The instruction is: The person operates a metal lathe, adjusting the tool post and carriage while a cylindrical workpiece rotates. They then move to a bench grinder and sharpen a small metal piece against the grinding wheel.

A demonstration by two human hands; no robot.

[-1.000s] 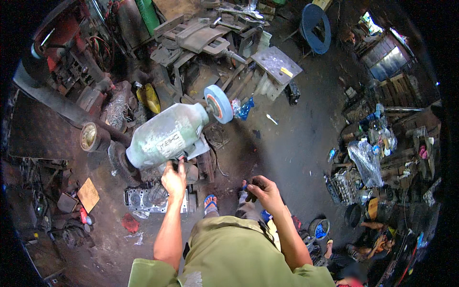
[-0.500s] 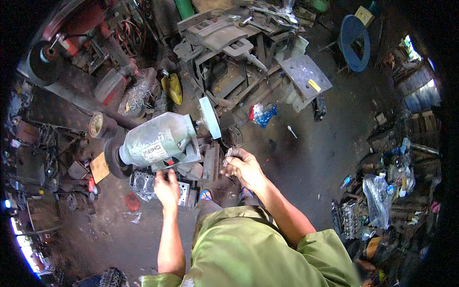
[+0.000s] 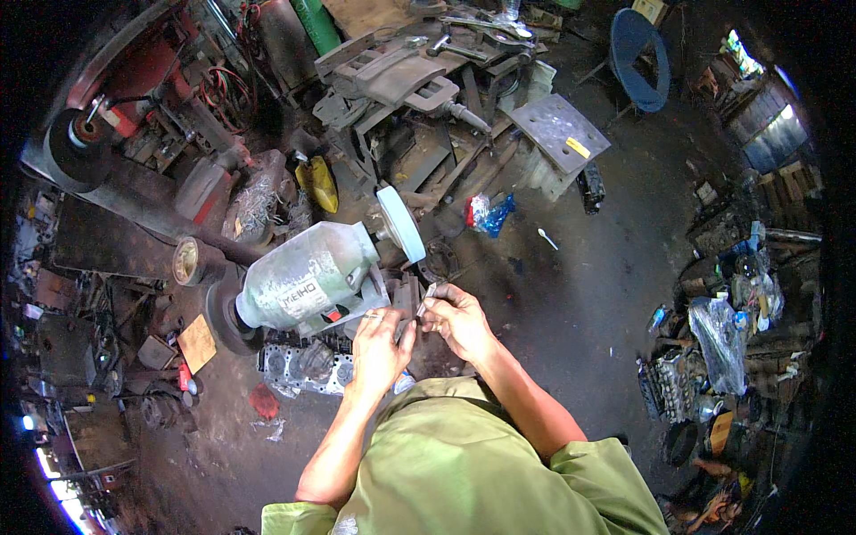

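Observation:
My right hand [image 3: 456,325] is closed in a pinch on a small grey metal piece [image 3: 430,291], held upright in front of my body. Close on its left comes my left hand [image 3: 380,349], fingers loosely bent and thumb apart, with nothing visible in it. Just beyond the left hand stands a grey-green bench grinder [image 3: 308,267]. On its far right end sits a pale blue grinding wheel [image 3: 401,225], and a dark wheel [image 3: 228,312] is on its left end. A red switch [image 3: 333,315] shows on the grinder's near side.
An engine cylinder head [image 3: 290,367] lies on the floor below the grinder. Ahead is a cluttered metal bench with a vise [image 3: 401,80] and a hammer [image 3: 455,48]. A drilled steel plate [image 3: 562,134] sits right of it. Scrap and plastic wrap [image 3: 718,343] line the right side.
My left hand has left the grinder's switch area and moved right, up beside my right hand. The right hand keeps its pinch on the metal piece. The view has shifted slightly.

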